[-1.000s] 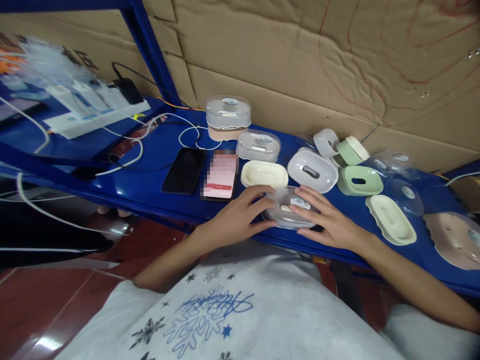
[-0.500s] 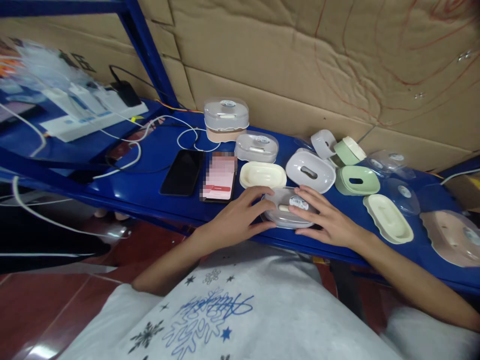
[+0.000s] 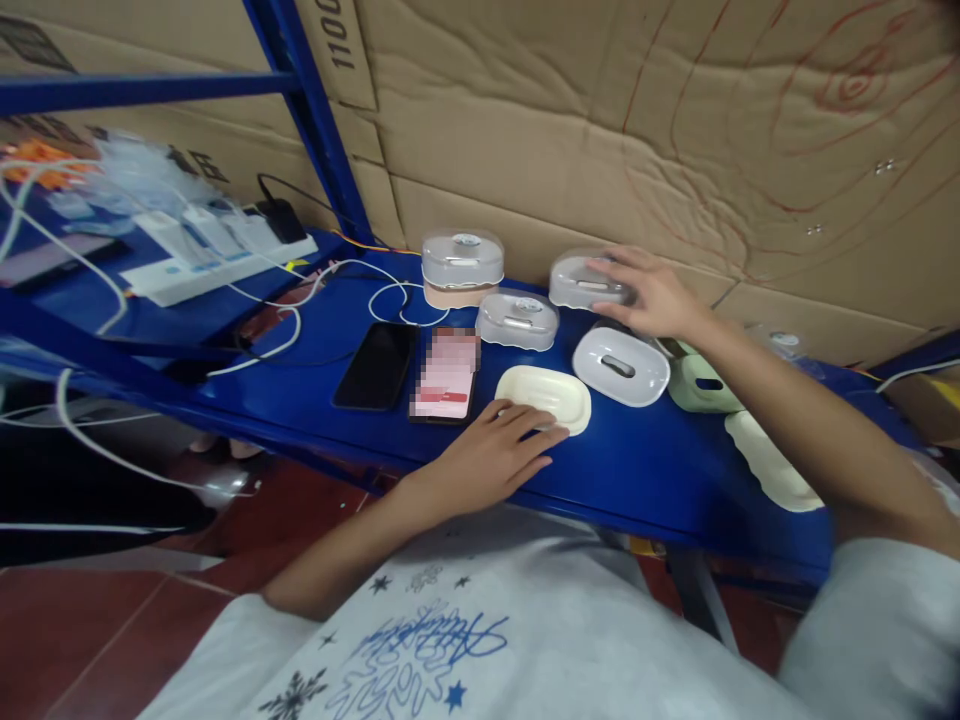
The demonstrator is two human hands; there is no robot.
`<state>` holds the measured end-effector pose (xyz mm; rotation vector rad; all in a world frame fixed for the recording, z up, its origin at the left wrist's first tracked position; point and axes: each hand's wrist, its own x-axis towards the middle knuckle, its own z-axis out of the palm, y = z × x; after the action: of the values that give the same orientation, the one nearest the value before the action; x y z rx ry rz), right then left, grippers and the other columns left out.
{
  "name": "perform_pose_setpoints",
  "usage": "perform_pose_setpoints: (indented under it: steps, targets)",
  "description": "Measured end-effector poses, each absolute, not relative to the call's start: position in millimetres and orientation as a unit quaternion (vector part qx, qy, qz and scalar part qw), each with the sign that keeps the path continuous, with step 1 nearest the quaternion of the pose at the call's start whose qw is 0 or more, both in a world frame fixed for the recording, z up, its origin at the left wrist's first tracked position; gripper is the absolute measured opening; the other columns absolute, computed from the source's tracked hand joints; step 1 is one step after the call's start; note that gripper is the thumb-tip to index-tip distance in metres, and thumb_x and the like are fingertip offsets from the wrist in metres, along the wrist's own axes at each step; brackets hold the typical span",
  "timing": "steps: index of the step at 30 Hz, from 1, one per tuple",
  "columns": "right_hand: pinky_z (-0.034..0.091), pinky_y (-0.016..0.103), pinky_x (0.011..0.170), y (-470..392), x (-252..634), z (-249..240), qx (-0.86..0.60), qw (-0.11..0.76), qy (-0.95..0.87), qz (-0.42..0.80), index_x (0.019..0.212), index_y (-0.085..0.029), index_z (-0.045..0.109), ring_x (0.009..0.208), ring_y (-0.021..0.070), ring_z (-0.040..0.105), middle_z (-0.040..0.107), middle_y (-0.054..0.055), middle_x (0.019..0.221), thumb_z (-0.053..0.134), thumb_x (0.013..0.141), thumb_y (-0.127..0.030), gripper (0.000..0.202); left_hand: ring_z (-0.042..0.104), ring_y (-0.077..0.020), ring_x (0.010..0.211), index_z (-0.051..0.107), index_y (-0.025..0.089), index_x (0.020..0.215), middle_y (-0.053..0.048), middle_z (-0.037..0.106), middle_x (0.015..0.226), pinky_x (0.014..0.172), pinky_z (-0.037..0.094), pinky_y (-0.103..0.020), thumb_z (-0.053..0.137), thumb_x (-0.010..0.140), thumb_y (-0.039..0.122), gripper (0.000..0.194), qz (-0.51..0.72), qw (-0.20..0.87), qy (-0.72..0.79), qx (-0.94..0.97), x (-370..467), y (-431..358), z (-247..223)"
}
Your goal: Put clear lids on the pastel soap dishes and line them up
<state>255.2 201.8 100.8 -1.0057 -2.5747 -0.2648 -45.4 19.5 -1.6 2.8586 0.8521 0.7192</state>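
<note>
My left hand (image 3: 517,445) has its fingers over the near left rim of a cream oval soap tray (image 3: 572,404), with the thumb lower on the near side. At the back, my right hand (image 3: 646,290) holds the right end of a grey soap box with a clear lid (image 3: 576,282). Another lidded grey soap box (image 3: 517,320) stands to its left, nearer me. A grey oval piece with a slot (image 3: 600,370) lies right of the cream tray. My right forearm partly covers a green slotted piece (image 3: 697,385) and a second cream tray (image 3: 772,465).
A lidded grey box stacked on a peach base (image 3: 463,270) stands at the back left. A black phone (image 3: 375,365) and a lit phone (image 3: 448,375) lie on the blue table (image 3: 637,480). Cables run to a white power strip (image 3: 217,270). A cardboard wall (image 3: 510,130) rises behind.
The lidded grey soap box has gone from between both hands to the back of the table with my right hand. My left hand has moved onto the cream tray, which sits slightly nearer me.
</note>
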Motion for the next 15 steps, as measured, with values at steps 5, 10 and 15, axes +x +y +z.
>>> perform_pose_setpoints:
  steps: [5, 10, 15]
  targets:
    - [0.034, 0.059, 0.127, 271, 228, 79, -0.365, 0.099, -0.925, -0.043, 0.158, -0.017, 0.055, 0.153, 0.0385, 0.045, 0.049, 0.019, 0.165, 0.069, 0.097, -0.053, 0.072, 0.063, -0.0266, 0.129, 0.059, 0.021, 0.145, -0.011, 0.067, 0.138, 0.112, 0.051, -0.048, 0.049, 0.113, 0.026, 0.034, 0.233, 0.055, 0.261, 0.935, -47, 18, 1]
    - [0.035, 0.058, 0.126, 257, 226, 85, -0.365, 0.080, -0.927, -0.031, 0.160, -0.010, 0.049, 0.154, 0.0382, 0.044, 0.049, 0.023, 0.164, 0.058, 0.103, -0.052, 0.071, 0.062, -0.0279, 0.132, 0.060, 0.021, 0.142, -0.012, 0.067, 0.140, 0.117, 0.048, -0.052, 0.056, 0.110, 0.029, 0.034, 0.250, 0.058, 0.277, 0.926, -47, 20, -2]
    - [0.049, 0.052, 0.113, 148, 251, 101, -0.386, 0.195, -0.895, -0.106, 0.140, -0.020, 0.068, 0.132, 0.0322, 0.064, 0.073, 0.013, 0.137, 0.044, 0.111, -0.047, 0.046, 0.067, -0.0229, 0.122, 0.066, 0.019, 0.133, -0.009, 0.074, 0.128, 0.110, 0.051, -0.044, 0.051, 0.111, 0.019, 0.027, 0.244, 0.058, 0.240, 0.938, -47, 21, -2]
